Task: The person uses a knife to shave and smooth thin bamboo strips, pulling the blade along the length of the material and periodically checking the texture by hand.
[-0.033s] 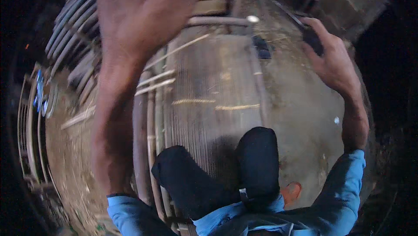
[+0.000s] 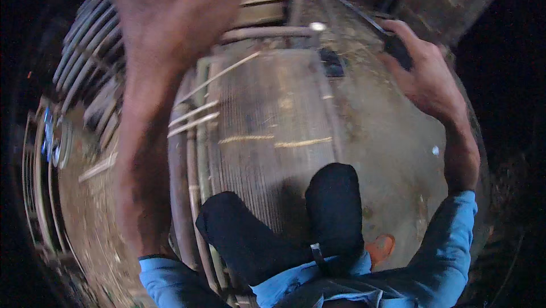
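Curving fingers (image 2: pixel 405 33) at thin bar (image 2: pixel 363 16), R hand (image 2: pixel 430 75) w/ hold unclear; L hand (image 2: pixel 176 9) cropped, can't tell.

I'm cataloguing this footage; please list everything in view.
Slatted platform: one, brown, centre
Cross strips: two, yellow, on platform
Sticks: three, pale, platform's left side
Thin rod: one, grey, upper right, meeting right hand; grip unclear
Curved poles: several, grey, upper left
Blurred item: one, blue and white, far left
Round object: one, white, beyond platform
Dark object: one, blackish, platform's far right corner
Blocky object: one, brown, top right
Ground: grey-brown, both sides
Footwear-like thing: one, orange, lower right
Legs: two, dark-clothed, bottom centre
Sleeves: two, blue and dark, bottom
Left hand: one, bare, top left, blurred
Right hand: one, bare, upper right
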`<state>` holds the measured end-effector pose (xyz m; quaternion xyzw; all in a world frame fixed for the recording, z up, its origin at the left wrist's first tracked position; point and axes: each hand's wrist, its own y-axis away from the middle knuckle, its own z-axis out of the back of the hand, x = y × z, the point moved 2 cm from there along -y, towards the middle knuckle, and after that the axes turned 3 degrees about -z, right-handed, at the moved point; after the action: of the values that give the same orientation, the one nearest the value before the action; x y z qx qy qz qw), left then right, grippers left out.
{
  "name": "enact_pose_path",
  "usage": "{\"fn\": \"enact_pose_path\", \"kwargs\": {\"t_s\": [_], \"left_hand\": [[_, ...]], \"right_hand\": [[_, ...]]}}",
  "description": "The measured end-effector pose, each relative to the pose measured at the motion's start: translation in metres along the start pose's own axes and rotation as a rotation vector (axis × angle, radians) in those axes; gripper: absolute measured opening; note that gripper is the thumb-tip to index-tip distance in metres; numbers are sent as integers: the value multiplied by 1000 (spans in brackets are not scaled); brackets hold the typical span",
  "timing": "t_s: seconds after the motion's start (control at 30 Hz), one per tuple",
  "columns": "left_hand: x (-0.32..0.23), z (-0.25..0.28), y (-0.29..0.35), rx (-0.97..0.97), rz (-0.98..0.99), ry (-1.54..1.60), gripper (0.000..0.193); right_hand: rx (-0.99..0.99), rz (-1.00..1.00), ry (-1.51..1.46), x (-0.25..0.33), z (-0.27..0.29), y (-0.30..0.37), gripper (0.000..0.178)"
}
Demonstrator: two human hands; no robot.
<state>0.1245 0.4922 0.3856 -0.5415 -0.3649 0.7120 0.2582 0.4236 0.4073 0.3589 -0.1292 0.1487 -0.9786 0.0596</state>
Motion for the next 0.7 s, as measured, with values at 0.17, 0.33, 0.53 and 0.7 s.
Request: {"fn": "enact_pose_path", "kwargs": {"t_s": [0.17,0.33,0.53,0.7], "left_hand": [[-45,-59,-94,86,-144,49,28],[-60,-174,-116,281,-122,153,30],[-49,-241,-77,365,-190,25,43],[-58,-284,-63,217,35,436,33]], "right_hand": [[95,48,18,-6,69,-3,46],[209,-224,9,-59,84,29,45],[2,-38,-207,-104,61,45,37],[237,-298,-622,-131,51,46,36]]}}
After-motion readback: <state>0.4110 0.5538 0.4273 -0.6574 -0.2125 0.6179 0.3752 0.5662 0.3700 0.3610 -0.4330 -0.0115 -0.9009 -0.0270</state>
